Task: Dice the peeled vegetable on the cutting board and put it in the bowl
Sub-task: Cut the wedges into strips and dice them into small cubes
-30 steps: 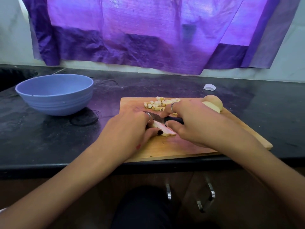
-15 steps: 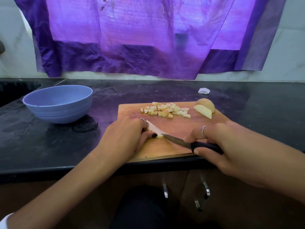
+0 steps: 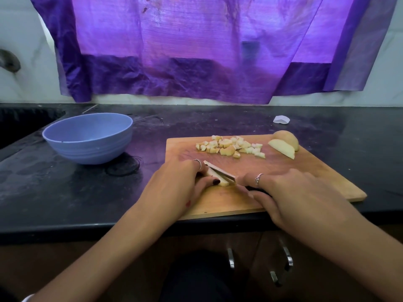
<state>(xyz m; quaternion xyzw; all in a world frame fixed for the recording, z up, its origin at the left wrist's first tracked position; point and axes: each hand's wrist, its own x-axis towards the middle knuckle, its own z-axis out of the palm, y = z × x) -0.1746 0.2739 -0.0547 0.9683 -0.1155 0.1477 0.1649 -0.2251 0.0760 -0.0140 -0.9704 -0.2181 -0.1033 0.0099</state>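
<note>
Dark surface [image 3: 65, 192] below purple curtain [image 3: 196, 51]. Board [image 3: 316, 182] set at front edge, bowl [image 3: 87, 138] well apart at left. Slice [image 3: 218, 178] pinned by left hand [image 3: 174, 188], fingers curled; knife [image 3: 220, 171] gripped in right hand [image 3: 301, 197], blade laid along slice. Dice [image 3: 229, 147] heaped behind; wedges [image 3: 283, 144] uncut. Risk judged: left thumb close to blade, nick likely if slice slips.

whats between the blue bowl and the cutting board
In the head view, only bare black counter lies between the blue bowl and the cutting board, apart from a dark tangled ring at the bowl's base.
</note>
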